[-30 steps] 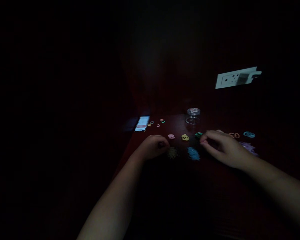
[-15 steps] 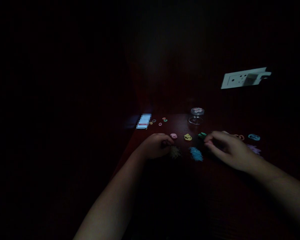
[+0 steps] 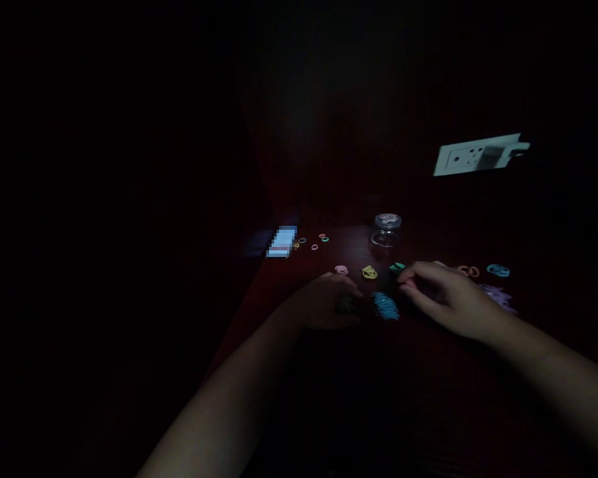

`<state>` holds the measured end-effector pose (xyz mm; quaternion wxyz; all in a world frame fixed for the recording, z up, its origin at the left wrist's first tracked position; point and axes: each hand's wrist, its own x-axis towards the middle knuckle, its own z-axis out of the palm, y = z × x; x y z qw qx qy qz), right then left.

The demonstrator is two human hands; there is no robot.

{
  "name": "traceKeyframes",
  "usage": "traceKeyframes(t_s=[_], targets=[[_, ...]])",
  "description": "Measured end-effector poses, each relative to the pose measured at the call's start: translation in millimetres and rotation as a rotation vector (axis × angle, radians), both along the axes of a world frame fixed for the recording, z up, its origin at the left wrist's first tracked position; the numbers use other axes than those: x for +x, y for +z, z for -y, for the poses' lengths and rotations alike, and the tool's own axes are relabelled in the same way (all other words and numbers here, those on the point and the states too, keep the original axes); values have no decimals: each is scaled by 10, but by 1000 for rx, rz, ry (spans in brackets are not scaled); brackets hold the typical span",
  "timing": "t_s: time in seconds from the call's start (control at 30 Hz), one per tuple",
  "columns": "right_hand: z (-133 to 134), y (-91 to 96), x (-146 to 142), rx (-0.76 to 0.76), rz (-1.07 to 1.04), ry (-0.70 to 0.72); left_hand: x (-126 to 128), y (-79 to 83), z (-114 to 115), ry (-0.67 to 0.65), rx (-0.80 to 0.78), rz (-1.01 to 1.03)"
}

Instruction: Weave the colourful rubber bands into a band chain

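Note:
My left hand (image 3: 323, 304) is low over the table, thumb and fingers apart around a dark olive spiky pile (image 3: 347, 305). Whether it touches the pile I cannot tell. Just right of it lies a blue spiky pile (image 3: 387, 306). My right hand (image 3: 451, 295) has thumb and forefinger pinched together beside a small bunch of green bands (image 3: 397, 267); anything between the fingertips is hidden. Pink bands (image 3: 341, 270) and yellow bands (image 3: 369, 273) lie beyond the left hand. Past the right hand are orange bands (image 3: 468, 271), blue bands (image 3: 498, 270) and a purple pile (image 3: 499, 299).
A lidded clear jar (image 3: 385, 231) stands at the back of the dark table. At the far left edge lies a lit phone (image 3: 282, 241), with several loose rings (image 3: 315, 247) beside it. A wall socket (image 3: 473, 157) holds a plug. Surroundings are very dark.
My left hand has moved over the olive pile and its fingers have spread around it. The right hand stays pinched near the green bands. The whole view has shifted slightly.

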<state>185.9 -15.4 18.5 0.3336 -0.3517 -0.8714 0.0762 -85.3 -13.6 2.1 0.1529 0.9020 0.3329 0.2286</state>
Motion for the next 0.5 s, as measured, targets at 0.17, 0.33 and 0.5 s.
traceKeyframes(t_s=[0.17, 0.33, 0.5], targets=[[1, 10, -9, 0, -7, 12, -7, -1, -11, 14, -20, -15], [5, 18, -4, -6, 3, 17, -18, 23, -5, 19, -28, -40], [4, 19, 4, -19, 8, 15, -29, 36, -5, 18, -52, -37]])
